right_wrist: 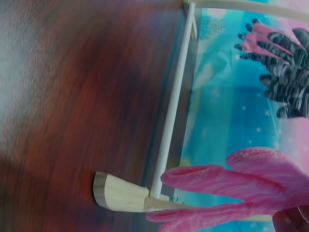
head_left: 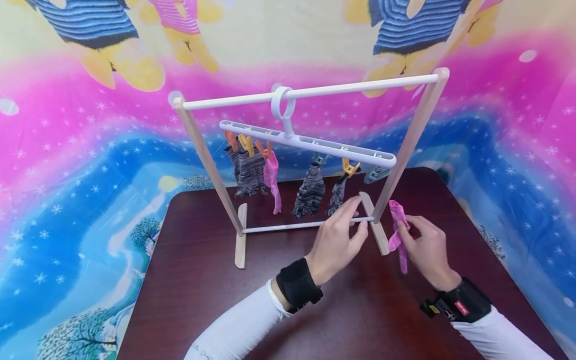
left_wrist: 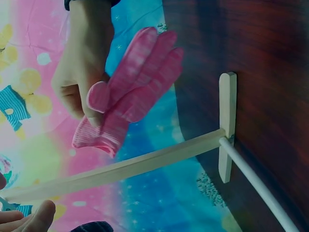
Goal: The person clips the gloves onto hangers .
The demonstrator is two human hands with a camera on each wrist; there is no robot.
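My right hand (head_left: 425,247) pinches a pink knit glove (head_left: 398,215) near its cuff, beside the rack's right upright. In the left wrist view the whole pink glove (left_wrist: 140,79) shows, its fingers spread away from the hand. My left hand (head_left: 335,242) has its fingers loosely extended, holding nothing, below the hanger's right end. Closest to its fingertips are a grey striped glove (head_left: 337,195) in a yellow clip (head_left: 350,167) and a teal clip (head_left: 377,174) with nothing in it. All these clips hang from a white clip hanger (head_left: 310,142).
A wooden rack (head_left: 207,165) with a white top rod (head_left: 360,87) carries the hanger by its ring. Farther left hang more grey striped gloves (head_left: 309,190) and a pink glove (head_left: 272,180) in orange, yellow and teal clips. The dark table (head_left: 202,300) has a patterned cloth (head_left: 90,175) behind it.
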